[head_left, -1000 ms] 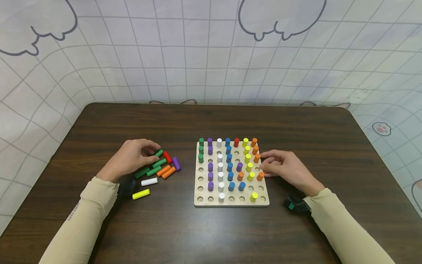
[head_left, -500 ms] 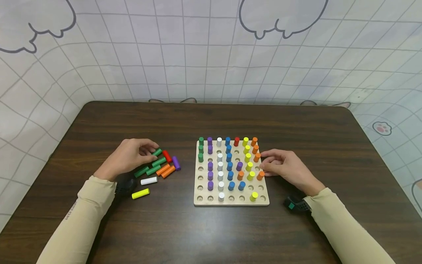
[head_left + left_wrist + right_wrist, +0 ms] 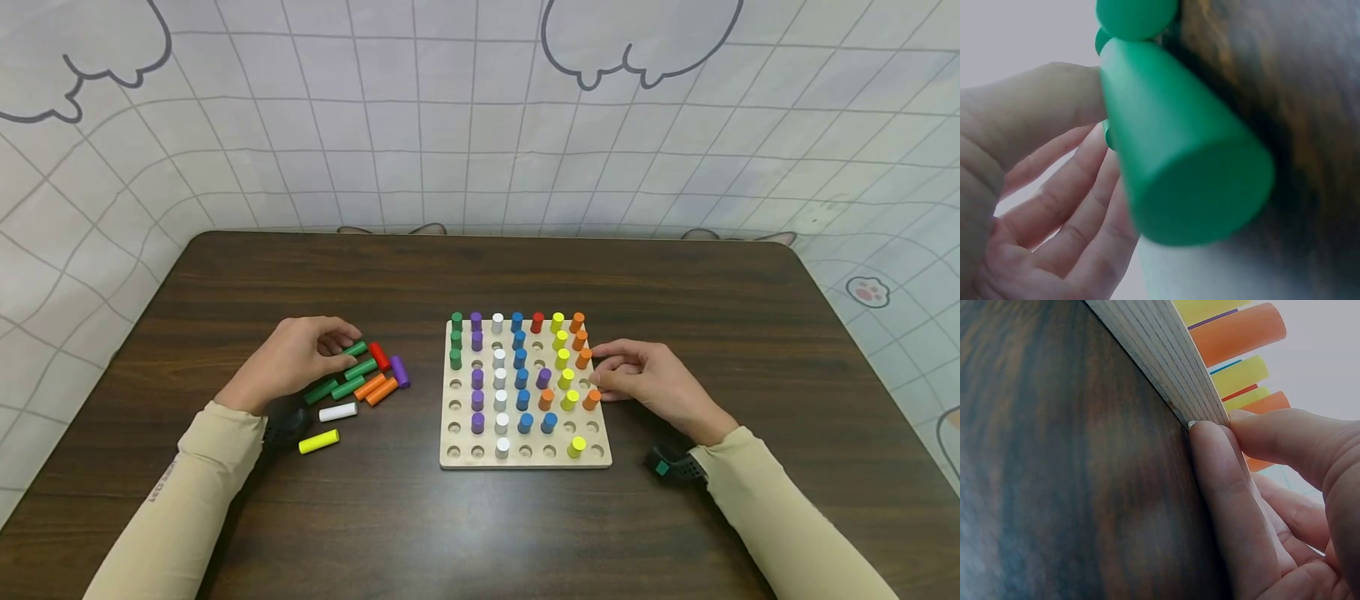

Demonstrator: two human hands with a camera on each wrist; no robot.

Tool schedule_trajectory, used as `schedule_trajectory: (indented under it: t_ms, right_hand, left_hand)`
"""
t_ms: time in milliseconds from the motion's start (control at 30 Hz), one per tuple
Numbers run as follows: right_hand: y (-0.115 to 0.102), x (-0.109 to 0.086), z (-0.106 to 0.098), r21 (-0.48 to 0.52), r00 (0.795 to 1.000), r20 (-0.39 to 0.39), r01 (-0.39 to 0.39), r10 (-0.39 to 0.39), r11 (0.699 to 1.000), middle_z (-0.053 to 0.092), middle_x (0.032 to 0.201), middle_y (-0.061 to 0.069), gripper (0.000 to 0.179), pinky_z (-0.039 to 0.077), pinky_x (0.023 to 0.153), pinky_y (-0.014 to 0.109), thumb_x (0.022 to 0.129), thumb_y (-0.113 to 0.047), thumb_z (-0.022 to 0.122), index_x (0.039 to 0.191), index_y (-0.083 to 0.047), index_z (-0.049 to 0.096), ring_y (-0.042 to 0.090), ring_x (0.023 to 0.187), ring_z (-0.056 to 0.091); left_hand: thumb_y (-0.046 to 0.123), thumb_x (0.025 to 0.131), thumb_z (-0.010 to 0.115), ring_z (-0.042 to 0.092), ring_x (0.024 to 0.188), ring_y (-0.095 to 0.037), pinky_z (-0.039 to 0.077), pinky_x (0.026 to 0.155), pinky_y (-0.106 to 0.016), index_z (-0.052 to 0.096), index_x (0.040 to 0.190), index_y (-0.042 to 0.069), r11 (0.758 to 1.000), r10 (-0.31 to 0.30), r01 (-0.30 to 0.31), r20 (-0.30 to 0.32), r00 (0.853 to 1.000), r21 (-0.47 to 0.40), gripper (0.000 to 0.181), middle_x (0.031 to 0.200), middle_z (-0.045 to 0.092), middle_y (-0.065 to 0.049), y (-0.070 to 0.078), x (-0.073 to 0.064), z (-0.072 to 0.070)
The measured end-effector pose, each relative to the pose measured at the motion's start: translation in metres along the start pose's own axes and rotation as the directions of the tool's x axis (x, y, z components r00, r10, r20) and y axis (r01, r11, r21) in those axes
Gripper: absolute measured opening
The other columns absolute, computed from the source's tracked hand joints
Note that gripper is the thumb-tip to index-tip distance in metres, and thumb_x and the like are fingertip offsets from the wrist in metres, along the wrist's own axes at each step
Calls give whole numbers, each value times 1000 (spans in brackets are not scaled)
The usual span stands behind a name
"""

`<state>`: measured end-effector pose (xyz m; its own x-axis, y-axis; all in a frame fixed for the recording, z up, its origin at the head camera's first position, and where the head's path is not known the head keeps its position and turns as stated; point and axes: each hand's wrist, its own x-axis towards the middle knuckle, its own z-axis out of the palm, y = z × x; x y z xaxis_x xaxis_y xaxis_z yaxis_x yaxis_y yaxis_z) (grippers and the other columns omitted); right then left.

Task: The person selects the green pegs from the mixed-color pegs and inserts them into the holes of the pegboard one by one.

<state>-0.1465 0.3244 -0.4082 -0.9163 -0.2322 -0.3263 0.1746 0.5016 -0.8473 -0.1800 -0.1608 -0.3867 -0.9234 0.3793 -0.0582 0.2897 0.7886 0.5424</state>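
My left hand (image 3: 296,358) is over a cluster of loose pegs at the left, thumb and fingers pinching the end of a green peg (image 3: 356,347). In the left wrist view another green peg (image 3: 1179,144) lies close to the camera and hides part of the grip. On the right, my right hand (image 3: 648,383) holds the right edge of a wooden pegboard (image 3: 489,439). Its thumb rests at the board's top edge and a finger lies against the layered side (image 3: 1154,356). Upright colored pegs stand in many holes, with columns of green, purple, white, blue, yellow and orange.
Beside the green pegs lie a red peg (image 3: 379,357), a purple peg (image 3: 401,372), two orange pegs (image 3: 382,392), a white peg (image 3: 337,412) and a yellow peg (image 3: 318,442). Everything sits on a dark wooden table (image 3: 480,542) before a gridded backdrop (image 3: 450,125).
Both hands stay almost still. The left hand shifts very slightly to the left, while the loose pegs and the board keep their arrangement.
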Motion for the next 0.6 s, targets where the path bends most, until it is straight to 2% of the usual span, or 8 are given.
schedule_trajectory:
  t_ms: [333, 600]
  right_hand:
    - [0, 0, 0, 3, 1000, 2, -2, 2, 1000, 75, 112, 12, 56, 64, 83, 28, 95, -28, 77, 141, -5, 57, 10, 93, 76]
    - [0, 0, 0, -6, 1000, -1, -11, 11, 1000, 75, 113, 12, 56, 64, 83, 27, 94, -30, 77, 141, -6, 57, 11, 92, 76]
  left_hand:
    - [17, 92, 79, 70, 96, -24, 60, 87, -45, 72, 122, 5, 1000, 3, -3, -6, 1000, -9, 33, 111, 76, -13, -1, 0, 1]
    - [17, 92, 79, 70, 95, -22, 60, 86, -42, 73, 122, 5, 1000, 2, -2, -4, 1000, -10, 32, 111, 76, -11, -1, 1, 1]
